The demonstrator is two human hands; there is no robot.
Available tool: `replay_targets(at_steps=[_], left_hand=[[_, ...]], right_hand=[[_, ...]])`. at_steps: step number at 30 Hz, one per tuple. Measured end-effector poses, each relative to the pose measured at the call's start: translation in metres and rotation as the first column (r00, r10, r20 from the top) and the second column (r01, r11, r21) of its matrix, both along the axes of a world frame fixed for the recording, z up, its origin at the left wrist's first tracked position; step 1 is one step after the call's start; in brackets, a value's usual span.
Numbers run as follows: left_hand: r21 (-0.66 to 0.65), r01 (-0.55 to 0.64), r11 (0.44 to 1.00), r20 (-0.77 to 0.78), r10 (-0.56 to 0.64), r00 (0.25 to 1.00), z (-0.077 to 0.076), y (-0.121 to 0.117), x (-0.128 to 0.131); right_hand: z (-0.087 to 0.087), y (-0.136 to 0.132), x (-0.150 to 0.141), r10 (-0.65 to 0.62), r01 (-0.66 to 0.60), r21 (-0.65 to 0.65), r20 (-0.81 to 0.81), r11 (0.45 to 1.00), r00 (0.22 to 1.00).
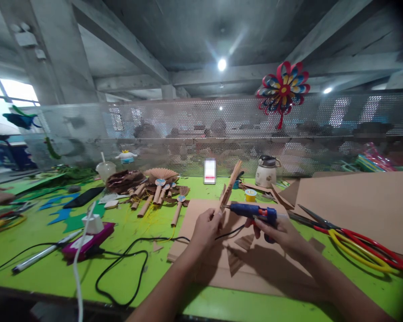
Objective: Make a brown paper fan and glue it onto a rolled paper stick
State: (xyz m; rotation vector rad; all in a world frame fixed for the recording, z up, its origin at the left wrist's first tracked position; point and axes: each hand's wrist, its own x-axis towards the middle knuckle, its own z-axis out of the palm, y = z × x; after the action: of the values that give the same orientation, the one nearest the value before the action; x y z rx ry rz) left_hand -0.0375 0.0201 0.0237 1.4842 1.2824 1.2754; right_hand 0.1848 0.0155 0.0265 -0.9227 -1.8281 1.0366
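My right hand (272,230) is wrapped round a blue hot glue gun (253,211), its nozzle pointing left. The nozzle tip is close to a folded brown paper piece (231,185); whether they touch, I cannot tell. My left hand (207,226) pinches that pleated paper near its lower end, holding it upright. Beneath both hands lies a stack of brown cardboard sheets (208,275), with small pleated paper scraps (244,242) on it. To the left rest several paper fans with rolled brown handles (178,210).
Red- and yellow-handled scissors (366,250) lie at right beside a large brown sheet (352,205). A purple power strip (89,241) and black cable (121,255) occupy the left. A phone (210,171), yellow spool (250,195) and white flask (267,172) stand before the perforated metal screen (184,134).
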Motion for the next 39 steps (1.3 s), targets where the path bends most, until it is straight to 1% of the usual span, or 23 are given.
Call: replay_targets(at_steps=[6,10,14,18,21,26,31,34,37,39], left_hand=[[-0.109,0.078,0.991,0.138,-0.062,0.988,0.001,-0.004,0.004],[-0.110,0.133,0.985,0.152,-0.116,0.982,0.005,-0.008,0.004],[-0.116,0.137,0.984,0.197,-0.112,0.974,0.009,-0.011,0.004],[-0.136,0.145,0.980,0.243,-0.109,0.964,0.009,-0.012,0.004],[-0.148,0.165,0.975,0.239,-0.126,0.963,0.008,-0.011,0.004],[-0.157,0.206,0.966,0.268,-0.160,0.950,0.008,-0.012,0.004],[-0.172,0.196,0.965,0.236,-0.153,0.960,0.008,-0.009,0.001],[-0.165,0.194,0.967,0.241,-0.152,0.959,0.005,-0.006,0.001],[-0.160,0.178,0.971,0.205,-0.144,0.968,0.003,-0.005,0.002],[-0.147,0.166,0.975,0.170,-0.141,0.975,0.003,-0.006,0.002]], right_hand=[[-0.008,0.006,0.000,0.000,0.000,0.000,0.008,1.000,1.000],[-0.012,0.009,0.002,0.008,-0.008,-0.006,0.029,1.000,1.000],[-0.009,0.007,0.004,0.009,-0.008,-0.009,0.050,1.000,0.999],[-0.003,0.002,0.002,0.010,-0.010,-0.011,-0.006,1.000,1.000],[-0.004,0.003,0.001,0.005,-0.005,-0.007,-0.025,1.000,1.000],[-0.009,0.008,0.002,-0.017,0.017,-0.036,0.012,0.999,1.000],[-0.004,0.005,0.005,0.006,-0.005,-0.039,0.038,0.999,0.999],[0.000,0.003,0.005,0.022,-0.022,-0.029,-0.011,0.999,1.000],[-0.002,0.004,0.003,0.009,-0.010,-0.019,-0.052,1.000,0.999],[-0.005,0.006,0.002,-0.005,0.005,-0.012,-0.037,1.000,0.999]])
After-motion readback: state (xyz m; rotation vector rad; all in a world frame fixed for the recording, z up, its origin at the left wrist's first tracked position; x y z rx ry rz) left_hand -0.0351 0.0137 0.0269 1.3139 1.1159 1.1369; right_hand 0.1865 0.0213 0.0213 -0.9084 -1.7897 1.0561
